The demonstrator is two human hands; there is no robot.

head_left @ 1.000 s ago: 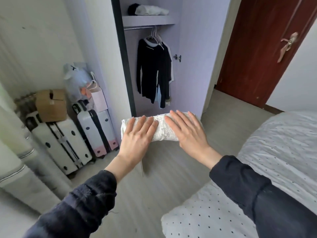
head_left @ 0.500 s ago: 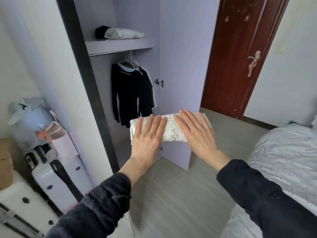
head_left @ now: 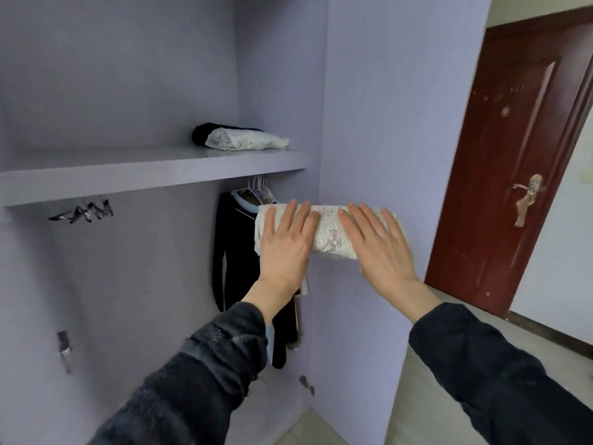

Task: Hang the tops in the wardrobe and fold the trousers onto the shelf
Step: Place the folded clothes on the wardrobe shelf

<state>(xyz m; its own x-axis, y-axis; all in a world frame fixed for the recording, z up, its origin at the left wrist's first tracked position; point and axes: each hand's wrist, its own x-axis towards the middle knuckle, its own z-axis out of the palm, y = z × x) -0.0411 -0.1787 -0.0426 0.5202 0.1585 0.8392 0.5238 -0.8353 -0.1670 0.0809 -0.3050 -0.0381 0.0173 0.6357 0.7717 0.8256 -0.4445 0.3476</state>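
Both hands, the left hand (head_left: 284, 248) and right hand (head_left: 378, 248), lay flat with fingers spread on the folded trousers (head_left: 330, 234), carried below the shelf (head_left: 154, 175) near hanging tops (head_left: 237, 252).

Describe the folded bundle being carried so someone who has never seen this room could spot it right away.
Start at the open lilac wardrobe and find its shelf. Just below the shelf's right end, in front of the dark tops hanging there, the left hand and right hand carry a pale folded bundle between them. Unlike the speckled roll lying on the shelf, it is off-white with embroidered cross motifs.
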